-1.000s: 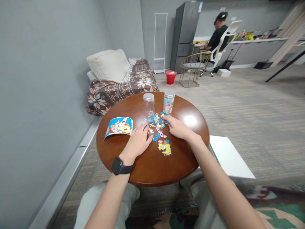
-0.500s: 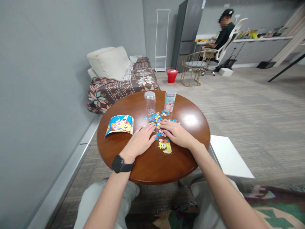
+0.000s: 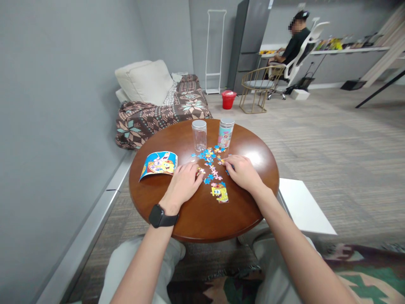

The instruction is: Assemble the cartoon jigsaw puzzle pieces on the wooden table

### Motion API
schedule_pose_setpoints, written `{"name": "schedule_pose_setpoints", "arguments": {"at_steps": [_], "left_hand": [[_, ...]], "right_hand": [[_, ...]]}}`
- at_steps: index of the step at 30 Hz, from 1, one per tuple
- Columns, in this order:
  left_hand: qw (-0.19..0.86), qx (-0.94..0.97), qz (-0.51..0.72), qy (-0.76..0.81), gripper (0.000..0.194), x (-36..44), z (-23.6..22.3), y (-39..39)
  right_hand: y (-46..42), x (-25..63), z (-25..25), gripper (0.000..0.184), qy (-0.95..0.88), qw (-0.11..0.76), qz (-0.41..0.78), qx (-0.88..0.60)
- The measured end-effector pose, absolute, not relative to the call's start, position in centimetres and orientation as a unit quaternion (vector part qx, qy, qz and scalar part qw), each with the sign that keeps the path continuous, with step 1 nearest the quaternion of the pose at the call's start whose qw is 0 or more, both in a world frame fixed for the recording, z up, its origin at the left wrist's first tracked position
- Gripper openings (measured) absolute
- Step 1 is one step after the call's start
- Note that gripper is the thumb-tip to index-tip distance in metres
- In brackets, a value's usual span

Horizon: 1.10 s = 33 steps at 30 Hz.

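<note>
My left hand (image 3: pixel 185 182) rests on the round wooden table with fingers bent downward and thumb apart, beside a few yellow and pink jigsaw pieces (image 3: pixel 200 171). To the right of the loose pile of jigsaw pieces (image 3: pixel 209 155) lies my right hand (image 3: pixel 243 172), palm down, its fingers loosely curved and the thumb spread. Some pieces are partly hidden beneath its fingertips. Between my wrists sits a small joined section of puzzle (image 3: pixel 220 193) with a yellow cartoon face. A curved picture sheet (image 3: pixel 160 163) with the cartoon stands left of my left hand.
A clear jar (image 3: pixel 199 137) and a labelled jar (image 3: pixel 225 135), both with silver lids, stand behind the pieces. The table (image 3: pixel 196 219) has a round edge close to my knees. Beyond are a patterned sofa (image 3: pixel 186 99), a red bin (image 3: pixel 228 100) and a seated person (image 3: pixel 295 46).
My hands have moved apart, the left leftward and the right rightward. More loose pieces show between them, with some shifted toward each hand.
</note>
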<state>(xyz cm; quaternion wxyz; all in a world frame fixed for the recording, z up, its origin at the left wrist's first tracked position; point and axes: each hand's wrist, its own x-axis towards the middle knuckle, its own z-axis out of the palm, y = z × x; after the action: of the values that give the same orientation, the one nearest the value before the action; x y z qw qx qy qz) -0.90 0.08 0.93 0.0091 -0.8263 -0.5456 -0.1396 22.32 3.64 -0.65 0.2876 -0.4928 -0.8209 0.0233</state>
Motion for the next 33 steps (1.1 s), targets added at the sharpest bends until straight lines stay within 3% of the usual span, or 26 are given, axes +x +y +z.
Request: {"name": "schedule_pose_setpoints", "arguments": {"at_steps": [6, 12, 24, 33], "left_hand": [[0.018, -0.833, -0.140, -0.535, 0.029, -0.9, 0.7, 0.2], [0.018, -0.848, -0.156, -0.507, 0.027, -1.1, 0.5, 0.5], [0.002, -0.846, -0.153, -0.512, 0.027, -0.9, 0.7, 0.3], [-0.034, -0.881, -0.175, -0.439, 0.028, -0.8, 0.8, 0.3]], "right_hand": [[3.7, 22.2, -1.2, 0.029, -0.838, 0.305, 0.044, -0.451], [3.1, 21.3, -1.2, 0.037, -0.889, 0.219, 0.103, -0.389], [3.7, 21.9, -1.3, 0.020, -0.856, 0.312, 0.087, -0.403], [3.6, 21.8, -1.5, 0.022, -0.869, 0.298, 0.041, -0.392]]}}
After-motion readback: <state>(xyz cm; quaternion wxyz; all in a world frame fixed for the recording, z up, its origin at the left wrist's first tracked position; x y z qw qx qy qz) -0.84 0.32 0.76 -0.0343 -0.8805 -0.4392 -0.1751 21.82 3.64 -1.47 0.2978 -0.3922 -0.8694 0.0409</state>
